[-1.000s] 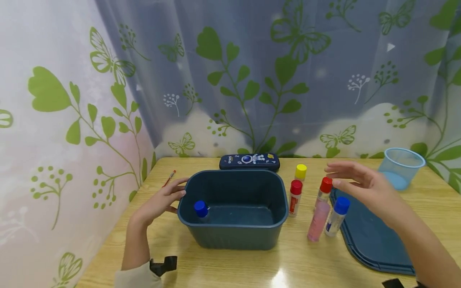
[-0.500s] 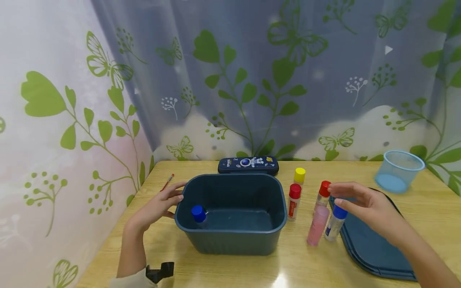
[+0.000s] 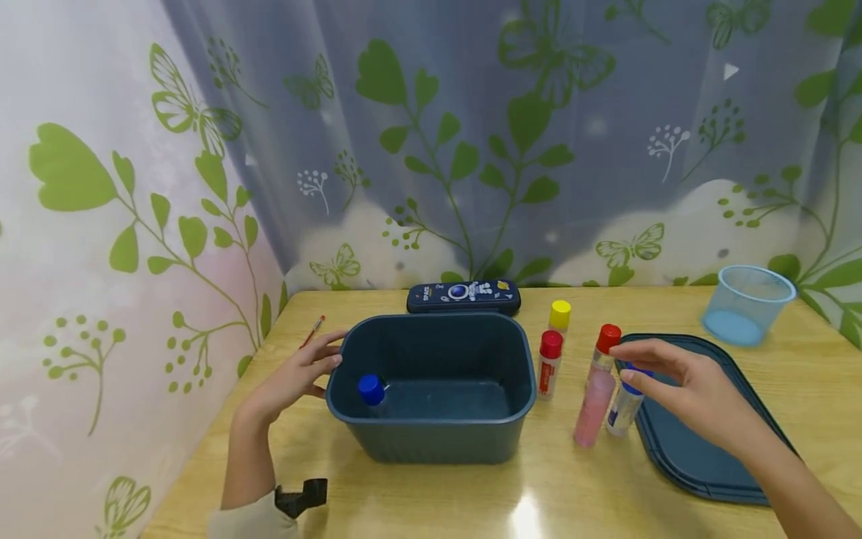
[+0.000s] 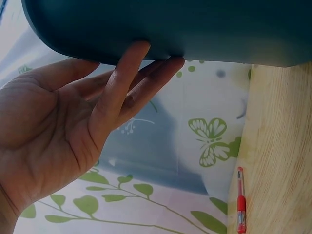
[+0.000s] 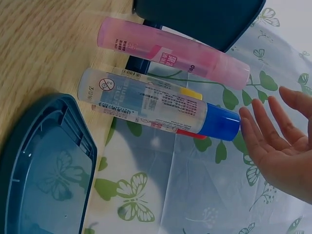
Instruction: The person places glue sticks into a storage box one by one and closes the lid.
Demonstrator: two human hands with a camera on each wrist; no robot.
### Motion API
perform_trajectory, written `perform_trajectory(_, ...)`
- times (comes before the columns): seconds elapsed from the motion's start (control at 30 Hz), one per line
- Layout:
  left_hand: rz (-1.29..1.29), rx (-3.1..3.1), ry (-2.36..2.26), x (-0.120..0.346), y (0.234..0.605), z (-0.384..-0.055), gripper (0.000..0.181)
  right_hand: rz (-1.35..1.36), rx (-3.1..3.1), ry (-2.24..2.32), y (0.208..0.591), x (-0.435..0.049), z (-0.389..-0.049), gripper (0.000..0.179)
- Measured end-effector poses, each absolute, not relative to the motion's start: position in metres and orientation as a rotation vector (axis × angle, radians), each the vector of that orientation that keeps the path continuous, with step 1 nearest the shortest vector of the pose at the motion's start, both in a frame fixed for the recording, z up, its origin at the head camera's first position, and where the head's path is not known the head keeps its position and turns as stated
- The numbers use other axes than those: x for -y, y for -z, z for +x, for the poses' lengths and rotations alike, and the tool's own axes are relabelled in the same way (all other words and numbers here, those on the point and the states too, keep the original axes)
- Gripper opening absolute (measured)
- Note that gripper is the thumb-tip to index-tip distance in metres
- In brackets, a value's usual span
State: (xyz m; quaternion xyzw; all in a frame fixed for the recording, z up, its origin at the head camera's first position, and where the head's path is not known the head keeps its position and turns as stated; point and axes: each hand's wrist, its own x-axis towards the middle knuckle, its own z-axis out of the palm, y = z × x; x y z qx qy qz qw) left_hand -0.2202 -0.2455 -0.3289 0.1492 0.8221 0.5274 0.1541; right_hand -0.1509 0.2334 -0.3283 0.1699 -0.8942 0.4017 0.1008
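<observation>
A dark teal plastic bin [image 3: 438,443] stands on the table with a blue-capped bottle [image 3: 372,391] inside it. Fingers extended, my left hand [image 3: 292,385] rests against the bin's left side; the left wrist view shows the fingertips on its outer wall. My right hand [image 3: 697,389] hovers at the cap of a clear glue bottle [image 5: 146,102] with a blue cap, its fingers loosely spread and not closed round it. Beside that bottle stands a pink glue bottle [image 3: 592,415]. Behind them are a red-capped bottle [image 3: 607,340], another red-capped one [image 3: 549,367] and a yellow-capped one [image 3: 560,314].
A dark teal lid [image 3: 707,449] lies flat beneath my right hand. At the back right sits a translucent blue cup [image 3: 747,307]. A space-print pencil case [image 3: 463,296] lies behind the bin, and a red pen [image 4: 241,204] left of it.
My right hand has moved down and slightly nearer, from the red-capped bottle to the blue-capped one. My left hand stays at the bin.
</observation>
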Motion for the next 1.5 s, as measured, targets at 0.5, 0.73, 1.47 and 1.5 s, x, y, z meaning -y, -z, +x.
perform_trajectory(0.5,0.409,-2.363,-1.490,0.245,0.328,-0.220,0.054,0.573,2.661,-0.984,0.332,-0.229,-0.160,0.028)
perform_trajectory(0.73,0.421,-2.351,-1.496,0.246,0.328,-0.219,0.054,0.629,2.685,-0.909,0.337,-0.229,-0.158,0.027)
perform_trajectory(1.47,0.410,-2.374,-1.485,0.244,0.326,-0.220,0.055,0.810,2.622,-0.717,0.337,-0.223,-0.164,0.025)
perform_trajectory(1.5,0.413,-2.374,-1.484,0.245,0.326,-0.220,0.055,0.801,2.624,-0.717,0.336,-0.223,-0.164,0.025)
